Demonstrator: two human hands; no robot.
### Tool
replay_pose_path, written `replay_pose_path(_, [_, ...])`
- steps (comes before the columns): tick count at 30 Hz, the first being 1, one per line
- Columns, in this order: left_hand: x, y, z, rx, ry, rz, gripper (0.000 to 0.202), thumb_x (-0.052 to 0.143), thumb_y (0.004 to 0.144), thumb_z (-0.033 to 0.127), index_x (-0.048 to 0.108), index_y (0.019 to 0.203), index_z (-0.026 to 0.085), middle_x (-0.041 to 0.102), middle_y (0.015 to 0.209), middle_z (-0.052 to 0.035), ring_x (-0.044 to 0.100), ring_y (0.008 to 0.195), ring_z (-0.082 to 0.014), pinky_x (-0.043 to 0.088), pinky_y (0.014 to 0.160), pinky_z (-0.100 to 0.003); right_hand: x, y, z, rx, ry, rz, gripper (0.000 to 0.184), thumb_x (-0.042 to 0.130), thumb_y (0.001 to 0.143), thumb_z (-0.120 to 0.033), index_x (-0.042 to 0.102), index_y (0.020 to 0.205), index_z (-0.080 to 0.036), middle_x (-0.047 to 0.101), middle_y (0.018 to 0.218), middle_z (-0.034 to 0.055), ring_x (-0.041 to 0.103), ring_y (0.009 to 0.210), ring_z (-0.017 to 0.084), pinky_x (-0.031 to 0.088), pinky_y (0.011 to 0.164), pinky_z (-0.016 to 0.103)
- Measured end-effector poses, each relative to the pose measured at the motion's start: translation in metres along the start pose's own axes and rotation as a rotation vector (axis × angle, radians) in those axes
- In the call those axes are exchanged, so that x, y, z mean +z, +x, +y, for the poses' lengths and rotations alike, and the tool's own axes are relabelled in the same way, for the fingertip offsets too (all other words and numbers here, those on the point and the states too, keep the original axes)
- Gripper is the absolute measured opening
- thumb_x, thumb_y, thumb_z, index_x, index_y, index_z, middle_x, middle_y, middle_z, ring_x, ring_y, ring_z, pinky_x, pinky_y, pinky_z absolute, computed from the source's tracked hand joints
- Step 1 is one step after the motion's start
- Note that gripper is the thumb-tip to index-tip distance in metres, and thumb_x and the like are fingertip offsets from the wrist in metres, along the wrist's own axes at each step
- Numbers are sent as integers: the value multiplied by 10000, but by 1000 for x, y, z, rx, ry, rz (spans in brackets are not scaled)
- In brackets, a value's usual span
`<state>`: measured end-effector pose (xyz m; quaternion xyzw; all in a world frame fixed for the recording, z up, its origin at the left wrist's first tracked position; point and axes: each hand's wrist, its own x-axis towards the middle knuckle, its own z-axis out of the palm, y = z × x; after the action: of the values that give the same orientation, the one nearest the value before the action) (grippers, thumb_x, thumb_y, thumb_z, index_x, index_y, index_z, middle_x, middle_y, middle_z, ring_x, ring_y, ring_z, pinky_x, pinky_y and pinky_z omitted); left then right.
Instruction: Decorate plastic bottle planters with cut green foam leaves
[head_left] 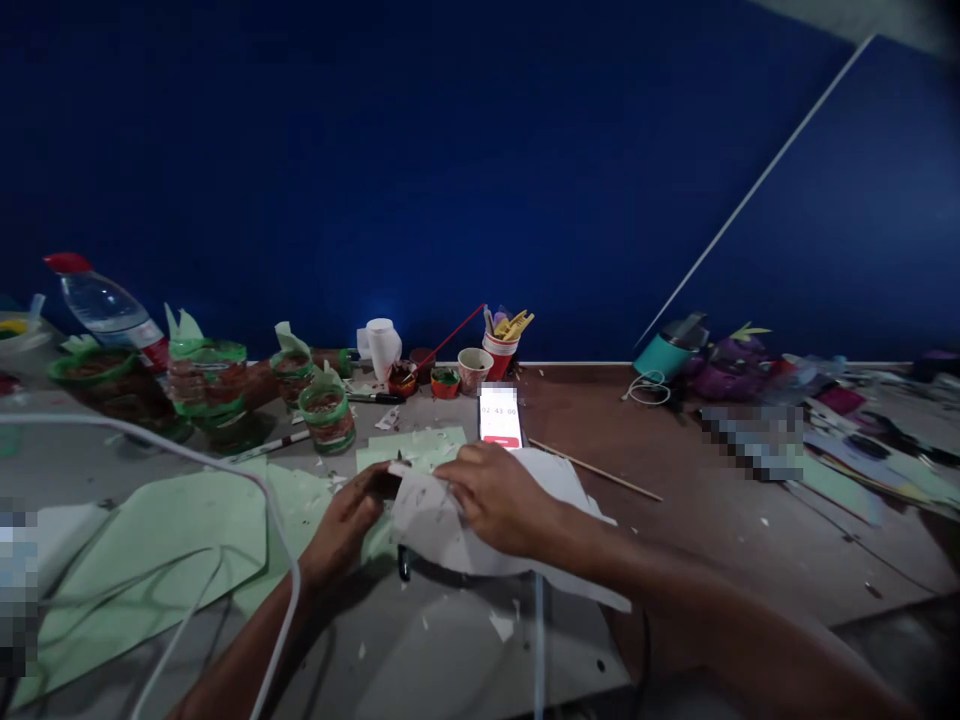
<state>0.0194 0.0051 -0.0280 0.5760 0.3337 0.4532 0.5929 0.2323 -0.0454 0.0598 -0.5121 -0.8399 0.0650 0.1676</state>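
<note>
Cable (296,578), paper (442,535), cup (501,354) with yellow tools (516,327)

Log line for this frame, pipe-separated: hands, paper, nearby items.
left hand: at left edge of white paper | right hand: on same paper | beyond hands: lit phone | right of phone: thin stick

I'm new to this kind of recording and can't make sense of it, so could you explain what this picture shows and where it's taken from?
There's no machine here: the one picture comes from a camera worn on a person's head, looking forward and down at their bare hands. The left hand is at the edge of some white paper, and the right hand lies over it; exactly how each grips is hard to see. On the table around them are green paper, a lit phone, a thin stick and a red-and-white cup.
</note>
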Motion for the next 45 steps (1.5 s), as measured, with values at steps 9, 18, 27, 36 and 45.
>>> replay_pose_path(9, [6, 0, 1, -166, -95, -220, 297, 745, 675, 350, 670, 892, 162, 682, 823, -59, 603, 767, -202, 465, 695, -291, -16, 19, -2, -166, -174, -49, 238, 494, 838, -150, 678, 984, -189, 570, 768, 62, 447, 739, 193, 304, 672, 311])
replay_pose_path(18, [0, 6, -2, -50, -221, -28, 195, 683, 753, 346, 697, 841, 173, 696, 823, -47, 614, 741, -172, 491, 693, -284, -17, 60, -19, -338, -235, 229, 332, 472, 858, -169, 554, 1177, -118, 526, 1094, 169, 436, 1005, 277, 357, 858, 428])
replay_pose_path(27, [2, 11, 1, -54, -468, 134, 318, 686, 756, 321, 641, 1030, 167, 694, 1053, -86, 651, 915, -231, 561, 784, -379, 7, -2, -1, -177, 67, 232, 268, 448, 875, -132, 572, 1112, -147, 575, 1021, 132, 508, 943, 242, 421, 798, 372])
replay_pose_path(36, [4, 8, 4, -73, -505, 135, 124, 692, 736, 280, 634, 686, 183, 721, 986, -61, 628, 1012, -270, 555, 847, -426, 38, -23, 13, 24, -99, -260, 218, 519, 854, -192, 635, 1031, -143, 596, 959, 102, 542, 880, 226, 406, 776, 345])
replay_pose_path(45, [3, 7, 2, -108, -529, 83, 64, 665, 762, 249, 677, 757, 186, 728, 987, -61, 622, 1038, -287, 535, 877, -463, 54, -17, 23, 43, -245, -297, 240, 491, 817, -122, 631, 1009, -157, 587, 983, 108, 540, 910, 248, 385, 760, 353])
